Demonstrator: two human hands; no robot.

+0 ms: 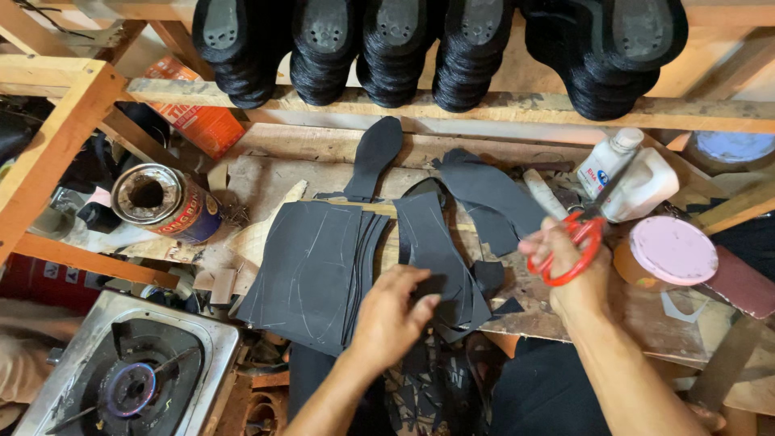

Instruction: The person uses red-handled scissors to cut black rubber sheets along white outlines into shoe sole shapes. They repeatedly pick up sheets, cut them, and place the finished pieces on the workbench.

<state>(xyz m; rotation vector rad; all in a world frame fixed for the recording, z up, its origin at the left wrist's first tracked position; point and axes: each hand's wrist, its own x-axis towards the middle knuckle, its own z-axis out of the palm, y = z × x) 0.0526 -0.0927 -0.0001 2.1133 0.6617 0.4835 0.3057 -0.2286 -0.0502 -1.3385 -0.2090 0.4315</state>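
Observation:
My left hand [393,311] pinches a small scrap of black sheet material [433,285] at the middle of the wooden bench [266,173]. Under and beside it lie cut black pieces [440,242]. To the left sits a stack of black sheets [311,270] marked with pale sole outlines. My right hand [569,270] is raised at the right and grips red-handled scissors [575,242] with the fingers through the loops; the blades point up and away, toward a white bottle. A black insole shape [373,153] leans at the back.
Rows of stacked black soles [436,48] hang on a wooden shelf above. A tin can [165,202] lies at the left, a gas stove [133,371] at the lower left. White bottles [634,178] and a pink-lidded tub [670,250] stand at the right.

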